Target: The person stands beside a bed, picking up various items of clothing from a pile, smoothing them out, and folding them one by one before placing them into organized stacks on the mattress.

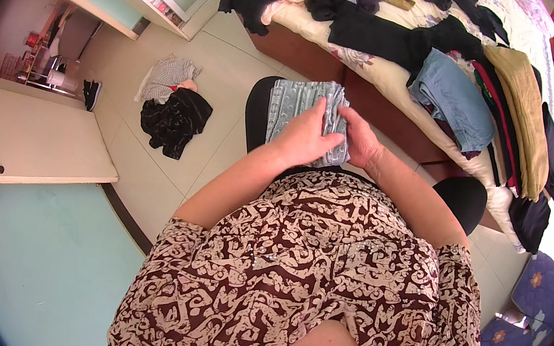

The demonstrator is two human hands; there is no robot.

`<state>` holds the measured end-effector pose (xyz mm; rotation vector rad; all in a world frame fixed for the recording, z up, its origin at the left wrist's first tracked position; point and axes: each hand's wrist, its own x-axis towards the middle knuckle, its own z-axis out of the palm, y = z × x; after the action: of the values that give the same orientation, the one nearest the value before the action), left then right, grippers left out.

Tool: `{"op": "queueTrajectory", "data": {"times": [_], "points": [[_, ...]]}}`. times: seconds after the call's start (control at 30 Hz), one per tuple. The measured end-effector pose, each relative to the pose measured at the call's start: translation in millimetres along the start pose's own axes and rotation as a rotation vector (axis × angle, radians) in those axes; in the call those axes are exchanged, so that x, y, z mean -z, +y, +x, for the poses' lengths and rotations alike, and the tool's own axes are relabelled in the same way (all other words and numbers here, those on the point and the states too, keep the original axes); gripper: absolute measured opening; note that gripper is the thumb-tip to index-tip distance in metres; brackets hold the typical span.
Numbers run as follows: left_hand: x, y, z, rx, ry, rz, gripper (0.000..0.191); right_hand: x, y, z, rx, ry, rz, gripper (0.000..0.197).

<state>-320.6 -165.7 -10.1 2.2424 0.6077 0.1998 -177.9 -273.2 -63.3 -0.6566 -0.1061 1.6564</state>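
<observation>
A grey patterned cloth [293, 103], folded into a compact bundle, rests on my lap over the black-clad left thigh. My left hand [306, 134] lies across the cloth with its fingers pointing up and its thumb stretched to the right over the folded layers. At the bundle's right edge, my right hand [360, 137] holds the folds with curled fingers. The thumb and fingers of both hands press on the cloth from its two sides. The underside of the bundle is hidden.
To the right, a bed [379, 79] bears folded blue trousers [452, 98], mustard trousers [519, 120] and loose black clothes [372, 34]. A black garment [174, 119] and a checked cloth [170, 74] lie on the tiled floor. A door [37, 138] stands at left.
</observation>
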Motion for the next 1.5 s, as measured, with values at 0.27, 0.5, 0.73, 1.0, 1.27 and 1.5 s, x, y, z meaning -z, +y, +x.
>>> {"op": "queueTrajectory", "data": {"times": [0.27, 0.5, 0.73, 1.0, 1.27, 1.5], "points": [[0, -18, -19, -0.225, -0.214, -0.196, 0.031, -1, 14, 9, -0.184, 0.403, -0.506, 0.060], [68, 35, -9, -0.001, -0.195, -0.141, 0.061, -27, -22, -4, 0.099, 0.210, -0.773, 0.052], [84, 109, -3, -0.793, -0.130, 0.546, 0.098, -86, -89, -61, 0.132, -0.261, -1.794, 0.047], [62, 95, 33, -0.698, -0.291, 0.405, 0.035, -88, -88, -129, 0.230, -0.054, -1.932, 0.030], [36, 95, 50, -0.407, -0.409, -0.437, 0.025, -78, -91, -160, 0.352, 0.240, -2.051, 0.035], [21, 122, 69, -0.619, -0.448, -0.199, 0.019, -53, -72, -182, 0.589, 0.418, -1.731, 0.036]]}}
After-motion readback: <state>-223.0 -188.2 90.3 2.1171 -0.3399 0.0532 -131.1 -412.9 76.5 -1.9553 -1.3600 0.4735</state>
